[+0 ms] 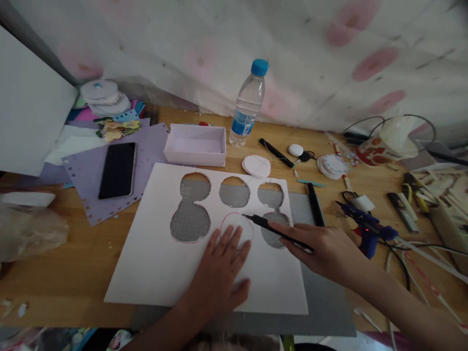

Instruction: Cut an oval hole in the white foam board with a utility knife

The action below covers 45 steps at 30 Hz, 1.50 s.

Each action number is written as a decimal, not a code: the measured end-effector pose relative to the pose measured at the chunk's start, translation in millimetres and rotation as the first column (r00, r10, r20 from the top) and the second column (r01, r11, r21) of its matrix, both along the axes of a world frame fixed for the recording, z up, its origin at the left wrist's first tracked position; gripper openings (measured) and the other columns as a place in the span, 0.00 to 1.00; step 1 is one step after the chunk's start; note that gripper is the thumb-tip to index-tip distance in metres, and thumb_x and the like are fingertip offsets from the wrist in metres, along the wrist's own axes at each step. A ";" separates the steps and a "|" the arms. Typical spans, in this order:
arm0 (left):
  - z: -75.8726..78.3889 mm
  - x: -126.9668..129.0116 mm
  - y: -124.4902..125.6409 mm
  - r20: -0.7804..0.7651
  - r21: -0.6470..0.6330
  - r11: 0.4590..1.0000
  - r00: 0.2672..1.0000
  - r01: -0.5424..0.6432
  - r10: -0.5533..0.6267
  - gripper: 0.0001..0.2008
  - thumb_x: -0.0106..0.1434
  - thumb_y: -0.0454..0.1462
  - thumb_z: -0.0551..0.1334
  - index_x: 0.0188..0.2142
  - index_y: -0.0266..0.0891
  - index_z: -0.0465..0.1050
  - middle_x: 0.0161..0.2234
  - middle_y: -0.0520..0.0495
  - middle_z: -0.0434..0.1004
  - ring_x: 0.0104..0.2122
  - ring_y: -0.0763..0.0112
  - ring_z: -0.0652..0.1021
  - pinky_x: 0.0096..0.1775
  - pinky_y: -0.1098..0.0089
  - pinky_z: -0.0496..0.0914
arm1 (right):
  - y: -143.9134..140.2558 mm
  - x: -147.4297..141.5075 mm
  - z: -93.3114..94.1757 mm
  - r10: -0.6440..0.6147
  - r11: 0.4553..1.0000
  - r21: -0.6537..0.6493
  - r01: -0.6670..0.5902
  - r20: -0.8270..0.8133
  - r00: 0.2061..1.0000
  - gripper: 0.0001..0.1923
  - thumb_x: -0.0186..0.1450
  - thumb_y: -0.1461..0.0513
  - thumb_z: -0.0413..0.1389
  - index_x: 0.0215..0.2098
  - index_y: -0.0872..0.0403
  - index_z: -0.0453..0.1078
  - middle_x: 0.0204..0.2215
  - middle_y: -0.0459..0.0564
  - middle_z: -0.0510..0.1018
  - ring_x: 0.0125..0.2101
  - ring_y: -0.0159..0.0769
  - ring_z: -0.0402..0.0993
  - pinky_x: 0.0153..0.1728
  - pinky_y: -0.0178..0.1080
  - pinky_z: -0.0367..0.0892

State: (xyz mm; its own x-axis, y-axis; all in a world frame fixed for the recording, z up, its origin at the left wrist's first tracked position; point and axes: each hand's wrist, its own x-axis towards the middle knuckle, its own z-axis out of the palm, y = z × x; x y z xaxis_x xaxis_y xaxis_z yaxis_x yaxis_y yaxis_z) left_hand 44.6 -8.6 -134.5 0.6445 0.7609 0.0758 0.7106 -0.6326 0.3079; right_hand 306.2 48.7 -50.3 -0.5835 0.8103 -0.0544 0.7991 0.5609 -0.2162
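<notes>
The wooden table [73, 273] carries a grey cutting mat [321, 292], and on the mat lies a large white sheet [146, 263] with several round holes already cut out of its far half. A red circle [237, 229] is drawn on the sheet between the holes, just beyond the fingertips of the left hand [219, 273]. The left hand lies flat with its fingers spread, pressing the sheet down; it grips nothing. The right hand [325, 248] is closed around a black knife [274, 230], whose tip touches the right side of the red circle. To cut well, keep the flat hand pressing firmly but clear of the blade's path, since the fingertips sit close to the line. Follow the red line in short strokes, and turn the sheet rather than the wrist where the curve tightens. Keep the line over the mat. A blue glue gun [365, 229] lies to the right, a phone [117, 169] far left.
</notes>
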 end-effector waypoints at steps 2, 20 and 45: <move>0.7 -0.5 -0.2 -0.007 -0.001 1.000 1.000 0.005 -0.005 0.36 0.64 0.47 0.57 0.68 0.38 0.51 0.70 0.36 0.46 0.69 0.52 0.45 0.66 0.49 0.37 | -0.4 -1.3 0.1 -0.006 1.000 -0.006 0.006 -0.009 1.000 0.22 0.70 0.62 0.53 0.61 0.44 0.66 0.35 0.44 0.84 0.28 0.35 0.82 0.24 0.32 0.67; 0.1 1.1 -0.9 -0.019 0.015 1.000 1.000 0.001 -0.001 0.37 0.63 0.47 0.58 0.68 0.38 0.52 0.70 0.36 0.46 0.69 0.49 0.45 0.65 0.48 0.38 | -10.7 1.0 0.2 -0.061 0.998 -0.030 0.061 0.007 0.998 0.23 0.69 0.62 0.53 0.62 0.43 0.65 0.34 0.44 0.84 0.27 0.34 0.81 0.24 0.31 0.68; -0.1 1.5 -0.3 -0.005 -0.004 1.000 1.000 -0.005 0.005 0.36 0.64 0.47 0.56 0.68 0.38 0.51 0.70 0.37 0.44 0.69 0.48 0.47 0.65 0.47 0.41 | -27.6 1.0 -0.3 -0.150 0.982 -0.114 0.150 0.008 0.989 0.23 0.71 0.60 0.51 0.64 0.42 0.62 0.35 0.44 0.84 0.27 0.34 0.81 0.24 0.32 0.72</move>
